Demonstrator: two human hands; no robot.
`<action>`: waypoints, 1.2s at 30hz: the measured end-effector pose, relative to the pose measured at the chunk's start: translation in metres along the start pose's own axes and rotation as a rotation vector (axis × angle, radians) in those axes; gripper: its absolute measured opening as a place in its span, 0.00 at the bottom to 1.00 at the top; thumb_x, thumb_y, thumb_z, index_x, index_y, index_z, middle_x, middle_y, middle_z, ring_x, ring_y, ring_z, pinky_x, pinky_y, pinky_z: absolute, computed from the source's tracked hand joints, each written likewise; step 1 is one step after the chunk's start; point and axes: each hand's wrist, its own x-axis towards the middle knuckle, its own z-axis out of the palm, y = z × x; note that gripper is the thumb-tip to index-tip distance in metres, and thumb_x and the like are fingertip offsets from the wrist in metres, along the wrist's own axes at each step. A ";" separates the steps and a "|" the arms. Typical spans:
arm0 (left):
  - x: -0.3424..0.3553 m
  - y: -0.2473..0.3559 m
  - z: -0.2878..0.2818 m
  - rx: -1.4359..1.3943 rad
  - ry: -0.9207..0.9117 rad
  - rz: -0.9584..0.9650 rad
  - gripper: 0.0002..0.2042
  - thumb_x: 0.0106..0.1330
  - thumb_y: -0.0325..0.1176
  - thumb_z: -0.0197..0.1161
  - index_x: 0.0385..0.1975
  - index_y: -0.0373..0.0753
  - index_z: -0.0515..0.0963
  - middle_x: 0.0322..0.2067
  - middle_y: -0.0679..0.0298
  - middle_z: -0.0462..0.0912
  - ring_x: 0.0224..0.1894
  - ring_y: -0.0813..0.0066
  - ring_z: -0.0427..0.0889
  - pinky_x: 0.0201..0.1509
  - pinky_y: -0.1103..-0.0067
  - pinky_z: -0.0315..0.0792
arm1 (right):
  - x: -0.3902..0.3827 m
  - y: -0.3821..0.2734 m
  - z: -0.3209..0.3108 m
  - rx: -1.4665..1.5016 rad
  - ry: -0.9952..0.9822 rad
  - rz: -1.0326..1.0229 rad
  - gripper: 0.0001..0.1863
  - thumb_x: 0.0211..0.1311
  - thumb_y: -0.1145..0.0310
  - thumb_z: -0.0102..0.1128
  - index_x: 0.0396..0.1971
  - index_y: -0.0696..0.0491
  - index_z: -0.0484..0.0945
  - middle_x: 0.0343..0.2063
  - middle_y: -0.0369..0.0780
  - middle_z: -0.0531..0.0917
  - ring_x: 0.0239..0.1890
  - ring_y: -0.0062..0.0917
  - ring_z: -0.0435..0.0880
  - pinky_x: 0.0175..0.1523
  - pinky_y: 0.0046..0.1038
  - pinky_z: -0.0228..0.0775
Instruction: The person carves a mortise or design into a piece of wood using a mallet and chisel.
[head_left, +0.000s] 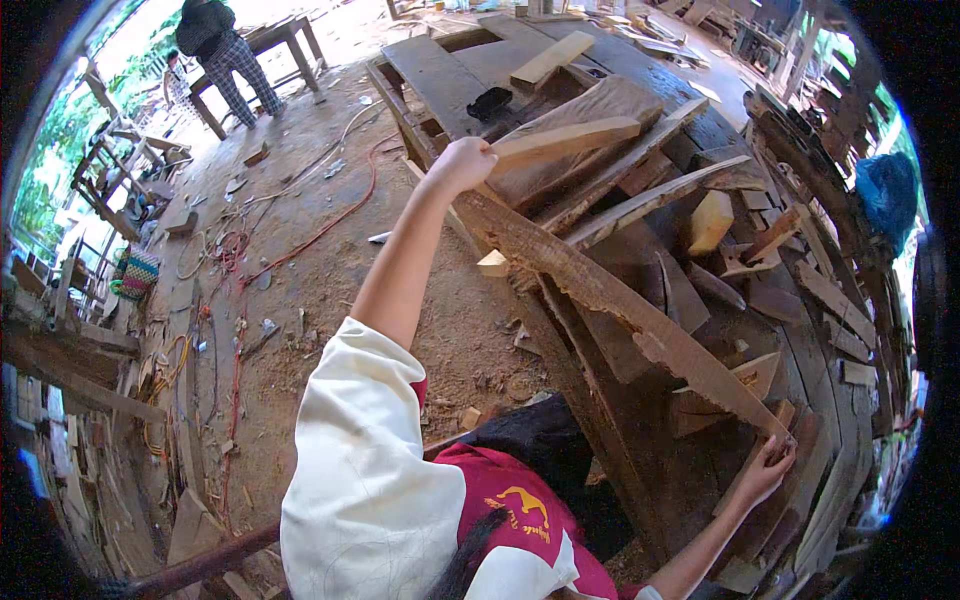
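Note:
A long brown plank (640, 315) with a ragged, chipped edge slants over the wood pile, from near my left hand down to my right. My right hand (765, 475) is closed on its lower, narrow end at the near right. My left hand (463, 166) is closed at the far left, where the plank's upper end meets a paler strip of wood (570, 141). Which of these two pieces its fingers grip is hard to tell. Several rough offcuts and slats lie beneath and beyond the plank, among them a yellowish block (710, 223).
A large wooden workbench (440, 80) carries the pile, with a pale block (552, 58) and a small black object (490, 103) on top. Red cord (345, 215) trails over the dirt floor. Another person (225, 60) stands by a table at the far left. A blue bag (887, 200) hangs right.

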 end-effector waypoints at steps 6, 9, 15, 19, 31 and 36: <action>-0.011 0.007 0.001 0.100 -0.012 -0.017 0.17 0.56 0.43 0.56 0.35 0.35 0.78 0.35 0.47 0.79 0.41 0.54 0.78 0.46 0.68 0.71 | 0.003 0.002 0.002 -0.035 -0.026 -0.009 0.27 0.61 0.53 0.51 0.53 0.57 0.64 0.51 0.49 0.71 0.53 0.37 0.72 0.52 0.33 0.70; -0.023 0.038 0.001 0.179 0.037 -0.012 0.19 0.56 0.46 0.58 0.38 0.36 0.77 0.36 0.49 0.79 0.42 0.53 0.77 0.47 0.67 0.70 | 0.003 0.007 -0.001 -0.051 -0.018 -0.020 0.27 0.61 0.53 0.52 0.52 0.58 0.65 0.50 0.50 0.71 0.52 0.38 0.73 0.51 0.33 0.70; -0.051 0.116 0.025 0.065 0.091 0.349 0.25 0.56 0.49 0.60 0.43 0.33 0.74 0.45 0.49 0.74 0.48 0.54 0.73 0.53 0.67 0.67 | -0.003 -0.006 -0.005 -0.070 0.030 -0.004 0.24 0.61 0.55 0.53 0.49 0.58 0.67 0.45 0.49 0.75 0.48 0.38 0.75 0.51 0.32 0.67; -0.072 0.175 0.067 -0.049 0.007 0.658 0.24 0.56 0.48 0.60 0.43 0.32 0.74 0.47 0.47 0.73 0.53 0.52 0.69 0.57 0.68 0.64 | -0.002 -0.015 -0.013 0.111 -0.023 0.074 0.22 0.63 0.55 0.50 0.48 0.57 0.68 0.42 0.48 0.77 0.45 0.37 0.77 0.47 0.31 0.69; -0.179 0.364 0.190 -0.040 -0.452 1.142 0.25 0.58 0.52 0.54 0.43 0.34 0.72 0.44 0.52 0.73 0.53 0.54 0.66 0.53 0.64 0.65 | -0.001 0.005 -0.083 0.220 -0.110 0.370 0.16 0.64 0.60 0.46 0.40 0.59 0.70 0.23 0.42 0.78 0.18 0.27 0.76 0.27 0.29 0.67; -0.204 0.408 0.230 0.073 -0.469 1.145 0.29 0.57 0.56 0.53 0.46 0.34 0.69 0.47 0.54 0.72 0.54 0.58 0.68 0.52 0.63 0.67 | -0.001 0.007 -0.100 -0.020 -0.177 0.327 0.15 0.64 0.60 0.45 0.40 0.56 0.70 0.27 0.49 0.80 0.25 0.41 0.79 0.33 0.38 0.69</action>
